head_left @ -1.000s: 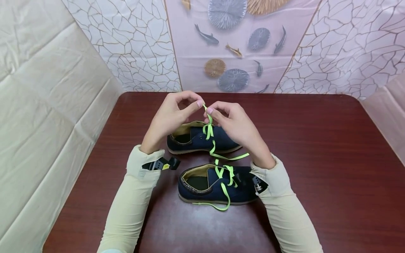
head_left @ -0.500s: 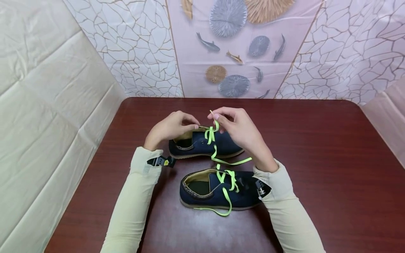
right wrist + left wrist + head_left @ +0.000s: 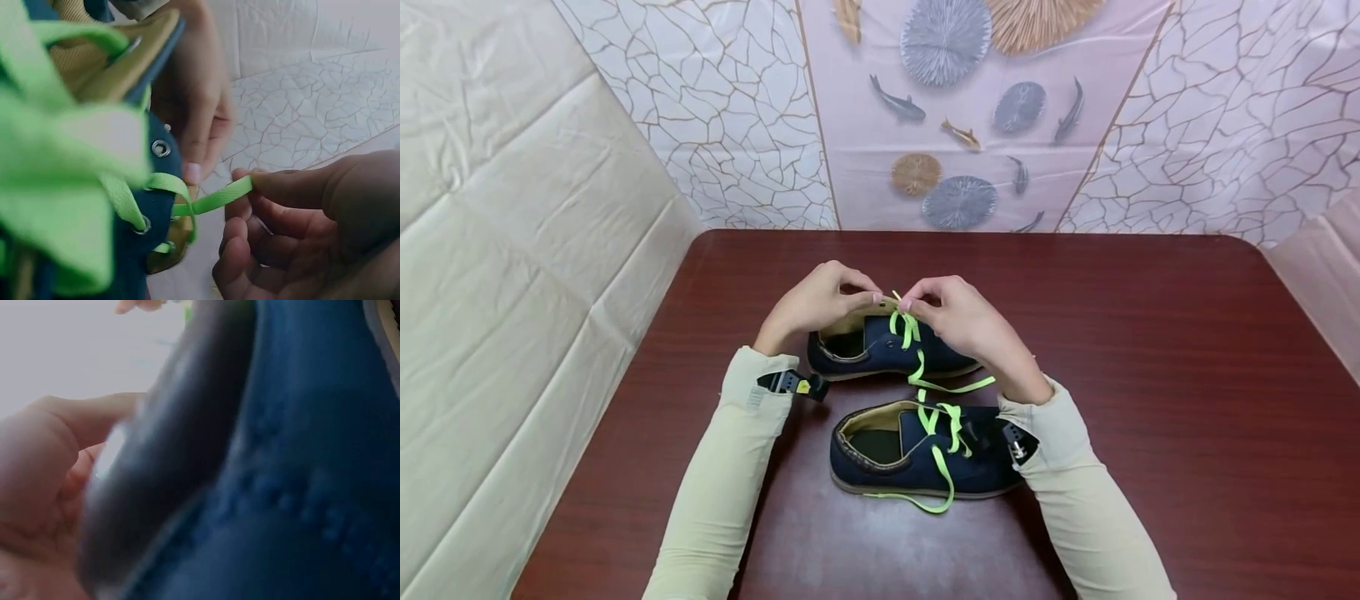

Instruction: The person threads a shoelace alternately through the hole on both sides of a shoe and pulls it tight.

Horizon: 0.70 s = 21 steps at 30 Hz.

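A dark navy shoe with a tan lining lies at the back, its toe to the right. My left hand pinches the far eyelet edge of this shoe between thumb and fingers. In the right wrist view the left thumb sits beside the metal eyelets. My right hand pinches the free end of a neon green shoelace coming out of the far eyelet row. Blurred blue cloth of the shoe fills much of the left wrist view, covering part of the left hand.
A second navy shoe lies nearer, parallel to the first, under the right forearm. Its green lace trails onto the brown table. Another green lace end lies between the shoes. A patterned cloth wall stands behind the table.
Both hands first held the lace up above the back shoe. The left hand let go and lowered to the eyelet edge; the right came down with the lace end, close beside it.
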Motion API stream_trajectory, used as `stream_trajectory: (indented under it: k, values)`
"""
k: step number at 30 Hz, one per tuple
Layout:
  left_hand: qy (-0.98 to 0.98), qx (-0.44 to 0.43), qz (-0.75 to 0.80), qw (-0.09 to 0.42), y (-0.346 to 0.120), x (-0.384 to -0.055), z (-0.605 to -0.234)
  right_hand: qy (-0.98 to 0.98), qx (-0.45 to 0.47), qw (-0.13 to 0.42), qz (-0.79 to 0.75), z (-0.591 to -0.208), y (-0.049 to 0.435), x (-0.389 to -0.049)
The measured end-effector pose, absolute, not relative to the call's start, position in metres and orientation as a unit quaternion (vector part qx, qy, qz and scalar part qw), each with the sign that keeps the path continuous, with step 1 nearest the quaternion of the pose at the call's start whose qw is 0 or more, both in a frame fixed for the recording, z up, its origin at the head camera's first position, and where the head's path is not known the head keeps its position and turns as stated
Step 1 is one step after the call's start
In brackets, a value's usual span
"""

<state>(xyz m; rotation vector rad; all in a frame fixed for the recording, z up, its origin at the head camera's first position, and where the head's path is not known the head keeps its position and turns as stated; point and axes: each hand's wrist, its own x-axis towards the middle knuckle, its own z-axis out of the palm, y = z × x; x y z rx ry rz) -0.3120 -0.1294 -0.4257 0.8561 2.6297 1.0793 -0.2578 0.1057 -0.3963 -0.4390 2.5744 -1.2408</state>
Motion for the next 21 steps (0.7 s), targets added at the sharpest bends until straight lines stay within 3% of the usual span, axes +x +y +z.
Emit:
stream_trajectory:
  k: [9,21]
  values:
    - [0.853,0.26,0.435,0.128,-0.112,-0.309,-0.434,0.877,-0.146,0.209,-0.408,-0.408,0.113,-0.268]
    - [0.841,0.268,0.449,0.136,-0.108,-0.31,-0.438,0.897,-0.095,0.211,-0.377,-0.411,0.109,-0.268]
